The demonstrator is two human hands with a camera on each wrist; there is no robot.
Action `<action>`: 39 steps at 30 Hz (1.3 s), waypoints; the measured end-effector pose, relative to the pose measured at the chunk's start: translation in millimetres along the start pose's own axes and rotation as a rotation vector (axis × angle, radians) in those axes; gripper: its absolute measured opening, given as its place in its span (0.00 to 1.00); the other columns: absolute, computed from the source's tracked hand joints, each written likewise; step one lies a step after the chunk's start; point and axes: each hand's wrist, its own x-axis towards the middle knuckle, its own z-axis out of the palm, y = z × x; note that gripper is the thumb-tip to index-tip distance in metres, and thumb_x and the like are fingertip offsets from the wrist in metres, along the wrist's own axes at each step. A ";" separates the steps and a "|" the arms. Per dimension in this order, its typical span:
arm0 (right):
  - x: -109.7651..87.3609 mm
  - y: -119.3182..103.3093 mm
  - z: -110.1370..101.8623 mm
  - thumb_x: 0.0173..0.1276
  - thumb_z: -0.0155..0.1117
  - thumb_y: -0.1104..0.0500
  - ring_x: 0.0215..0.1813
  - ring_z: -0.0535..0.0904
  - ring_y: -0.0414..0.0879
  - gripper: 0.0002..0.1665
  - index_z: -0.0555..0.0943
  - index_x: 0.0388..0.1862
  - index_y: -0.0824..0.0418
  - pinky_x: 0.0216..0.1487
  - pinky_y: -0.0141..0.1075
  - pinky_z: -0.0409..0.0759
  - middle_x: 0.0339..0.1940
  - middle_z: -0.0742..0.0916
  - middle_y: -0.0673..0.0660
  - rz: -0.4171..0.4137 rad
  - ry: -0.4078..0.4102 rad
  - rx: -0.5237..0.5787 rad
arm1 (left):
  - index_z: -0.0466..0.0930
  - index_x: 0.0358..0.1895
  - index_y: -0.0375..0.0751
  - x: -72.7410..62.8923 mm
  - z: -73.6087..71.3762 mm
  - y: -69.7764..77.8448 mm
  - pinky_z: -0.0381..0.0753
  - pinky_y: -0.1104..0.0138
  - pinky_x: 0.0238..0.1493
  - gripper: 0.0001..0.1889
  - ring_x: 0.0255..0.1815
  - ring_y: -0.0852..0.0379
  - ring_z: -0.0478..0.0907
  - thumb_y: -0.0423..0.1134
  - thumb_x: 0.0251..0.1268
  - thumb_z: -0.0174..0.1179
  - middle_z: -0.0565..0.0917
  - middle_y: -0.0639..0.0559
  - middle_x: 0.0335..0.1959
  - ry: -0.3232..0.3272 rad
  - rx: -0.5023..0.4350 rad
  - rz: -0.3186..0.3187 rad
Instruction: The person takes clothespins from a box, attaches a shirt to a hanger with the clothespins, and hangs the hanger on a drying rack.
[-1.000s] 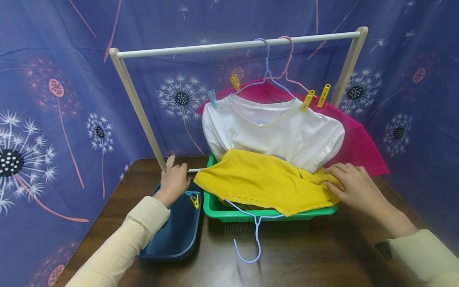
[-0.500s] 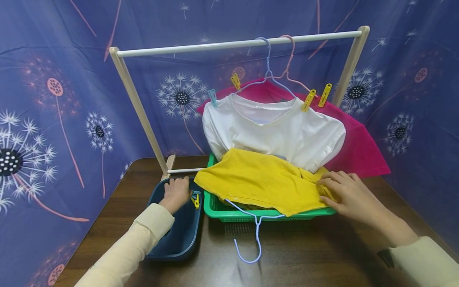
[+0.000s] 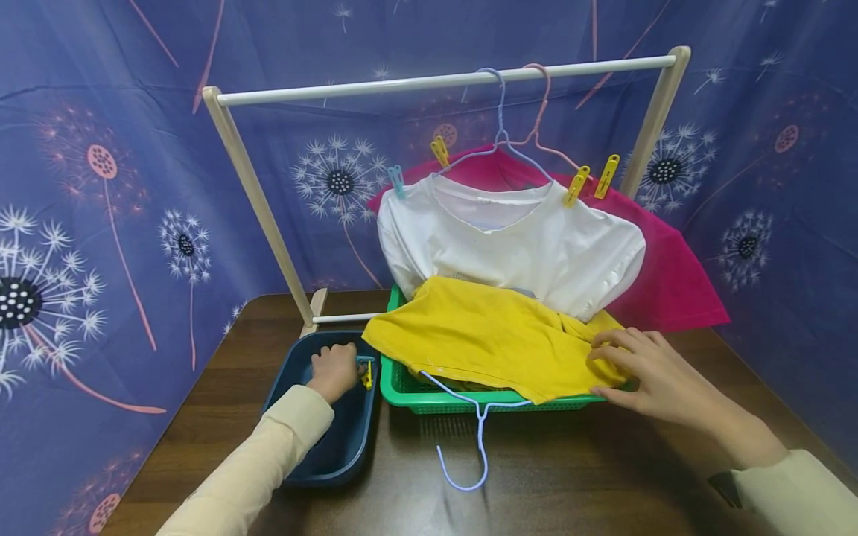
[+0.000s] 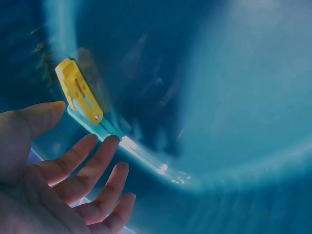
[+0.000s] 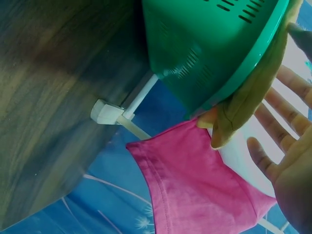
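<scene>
My left hand [image 3: 334,372] reaches down into the dark blue basin [image 3: 345,439] with spread, slightly bent fingers. Beside its thumb and fingertips, in the left wrist view, lie a yellow clothespin [image 4: 80,92] and a teal clothespin [image 4: 85,120], neither one gripped. At the right end of the yellow garment [image 3: 489,335], my right hand [image 3: 657,376] has its fingertips against the cloth, thumb near the basket rim. That garment lies draped over the green basket [image 3: 429,400]. A light blue hanger [image 3: 482,447] runs under it, its hook sticking out over the front.
Behind the basket stands a clothes rack [image 3: 382,88] with a white bar. From it hang a white T-shirt [image 3: 496,246] and a magenta garment [image 3: 677,275], with yellow and teal clothespins at their shoulders. The table [image 3: 570,469] is dark wood; a patterned curtain [image 3: 134,260] closes the back.
My left hand has moved from the rack's foot down and right into the basin, near the clothespins. My right hand has shifted slightly left and down along the yellow garment's edge.
</scene>
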 end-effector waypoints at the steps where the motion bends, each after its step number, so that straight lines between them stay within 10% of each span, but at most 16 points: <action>1: -0.3 -0.3 0.7 0.36 0.78 0.47 0.42 0.69 0.39 0.25 0.80 0.36 0.50 0.39 0.37 0.62 0.43 0.80 0.47 -0.005 0.003 0.000 | 0.76 0.43 0.33 0.3 0.9 0.1 0.71 0.44 0.41 0.18 0.38 0.37 0.74 0.45 0.58 0.60 0.80 0.34 0.40 -0.003 -0.001 -0.001; 39: 0.9 -2.6 12.4 0.56 0.52 0.33 0.34 0.74 0.50 0.25 0.75 0.16 0.51 0.36 0.44 0.68 0.30 0.83 0.52 -0.040 0.169 -0.129 | 0.76 0.42 0.32 2.0 11.5 7.4 0.68 0.41 0.47 0.17 0.43 0.36 0.74 0.39 0.50 0.65 0.80 0.34 0.43 0.004 -0.009 -0.057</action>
